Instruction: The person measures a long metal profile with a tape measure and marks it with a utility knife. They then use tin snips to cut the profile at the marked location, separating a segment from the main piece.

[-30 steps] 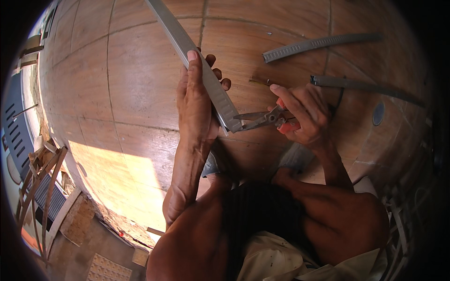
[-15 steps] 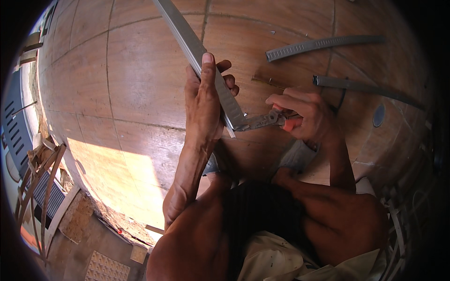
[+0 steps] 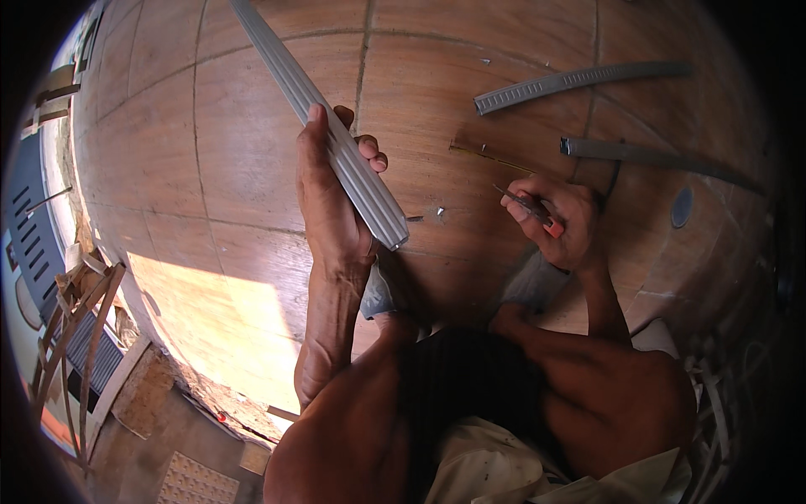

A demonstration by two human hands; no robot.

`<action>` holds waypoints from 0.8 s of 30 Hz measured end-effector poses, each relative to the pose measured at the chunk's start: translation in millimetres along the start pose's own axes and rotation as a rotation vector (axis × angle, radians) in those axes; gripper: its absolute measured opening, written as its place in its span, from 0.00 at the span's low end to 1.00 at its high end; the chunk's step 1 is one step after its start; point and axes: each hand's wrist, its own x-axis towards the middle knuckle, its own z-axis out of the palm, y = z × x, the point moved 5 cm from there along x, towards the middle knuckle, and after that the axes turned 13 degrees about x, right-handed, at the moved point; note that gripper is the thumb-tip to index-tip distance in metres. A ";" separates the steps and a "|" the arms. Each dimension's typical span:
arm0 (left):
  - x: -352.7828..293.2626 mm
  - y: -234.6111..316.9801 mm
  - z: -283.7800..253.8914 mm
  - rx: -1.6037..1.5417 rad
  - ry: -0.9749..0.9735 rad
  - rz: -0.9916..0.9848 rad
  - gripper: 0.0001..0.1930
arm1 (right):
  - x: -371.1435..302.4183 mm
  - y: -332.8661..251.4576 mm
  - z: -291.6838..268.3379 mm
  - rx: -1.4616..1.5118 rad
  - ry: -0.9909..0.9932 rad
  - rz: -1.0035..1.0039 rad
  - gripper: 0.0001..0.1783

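Note:
My left hand is wrapped round a long grey metal channel, its thumb lying along one side. The channel slants from the top of the view down toward my legs, ribbed face up. To the right, my right hand is closed round tin snips with red handles. The snips point up and left, apart from the channel; whether their jaws are apart is unclear. A small dark offcut and a shiny scrap lie on the tiles by the channel's near end.
Two more grey channel pieces, an upper one and a lower one, lie on the tiled floor at the right. Nearby is a round bluish disc. Wooden strips stand at the left edge.
The snips have come away from the channel's near end and moved right. My left hand has shifted left with the channel and rolled it, so its ribbed face shows. A dark offcut now shows on the floor.

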 end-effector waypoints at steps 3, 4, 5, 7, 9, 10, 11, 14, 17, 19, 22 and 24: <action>4.6 0.5 3.5 -0.184 -0.063 0.010 0.24 | -10.8 -10.5 7.5 -0.036 0.016 -0.122 0.05; 7.9 2.6 7.6 -0.250 -0.128 0.008 0.24 | -11.9 -15.5 10.7 -0.042 0.019 -0.145 0.05; 9.8 5.0 12.2 -0.316 -0.194 0.006 0.24 | -13.2 -21.2 12.3 -0.040 0.049 -0.166 0.05; 6.5 14.7 31.1 -0.342 -0.169 -0.006 0.20 | -12.5 -34.0 15.1 -0.035 0.105 -0.219 0.06; 5.2 20.6 44.8 -0.343 -0.184 -0.040 0.18 | -11.0 -41.7 17.9 -0.138 0.084 -0.259 0.07; 3.2 26.0 53.1 -0.420 -0.222 -0.096 0.15 | -10.9 -44.6 18.8 -0.190 0.074 -0.275 0.07; 6.7 28.4 58.9 -0.465 -0.240 -0.089 0.14 | -10.4 -46.6 17.6 -0.200 0.095 -0.264 0.07; 10.5 42.3 69.7 -0.533 -0.338 -0.061 0.12 | -7.0 -58.5 10.3 -0.216 0.186 -0.297 0.08; 13.2 52.1 72.4 -0.503 -0.345 -0.038 0.12 | -4.8 -78.4 4.4 -0.173 0.265 -0.431 0.09; 7.2 59.9 76.5 -0.518 -0.318 -0.047 0.12 | -0.2 -99.5 2.9 -0.151 0.264 -0.506 0.09; 4.4 65.0 72.2 -0.522 -0.396 -0.022 0.11 | 23.7 -72.4 18.8 -0.287 0.131 -0.239 0.09; 1.0 70.9 67.1 -0.573 -0.376 -0.012 0.11 | 12.3 -79.3 16.5 -0.256 0.182 -0.418 0.09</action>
